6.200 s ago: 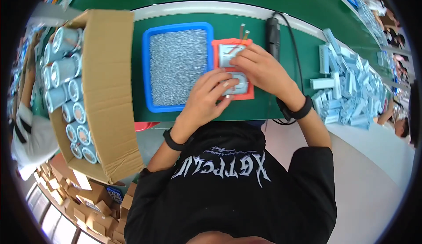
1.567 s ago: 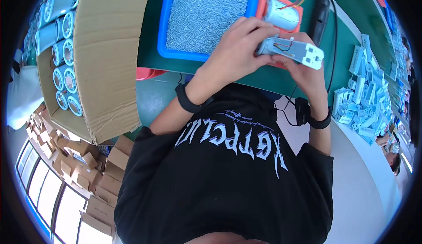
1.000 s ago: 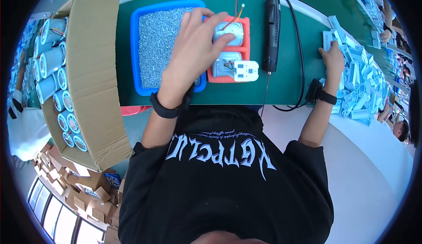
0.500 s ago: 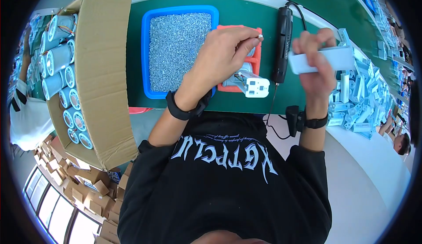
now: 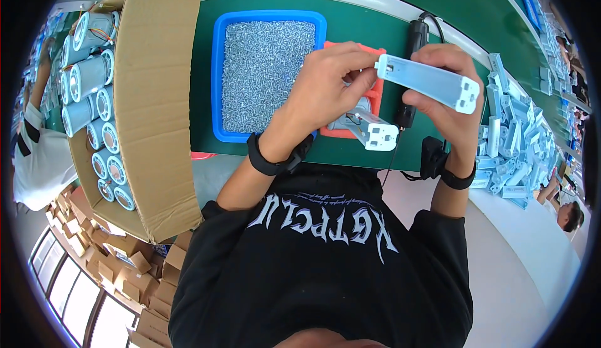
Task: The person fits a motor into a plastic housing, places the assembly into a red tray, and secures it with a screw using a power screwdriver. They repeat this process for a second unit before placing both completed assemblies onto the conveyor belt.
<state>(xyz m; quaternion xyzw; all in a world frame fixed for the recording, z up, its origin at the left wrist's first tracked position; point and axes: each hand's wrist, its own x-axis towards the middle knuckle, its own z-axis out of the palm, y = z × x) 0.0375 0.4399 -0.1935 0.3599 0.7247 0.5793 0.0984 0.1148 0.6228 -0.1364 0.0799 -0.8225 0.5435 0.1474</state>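
Observation:
My left hand is closed in a pinch on a small white connector, now mostly hidden by the fingertips, at the near-left end of a long plastic housing. My right hand grips that pale, channel-shaped plastic housing by its middle, its hollow side showing and its right end tilted down. Under and beside my left hand lies a red holder. In it sits a grey cylindrical motor, partly covered, and a second white housing sticks out from it toward me.
A blue tray full of small screws stands left of the holder. Farther left is a cardboard box of grey motors. A black electric screwdriver lies behind my right hand; plastic housings are heaped at the right.
My right hand has brought the housing left and turned its hollow side into view. Its end now meets my left fingertips. The whole view has shifted slightly.

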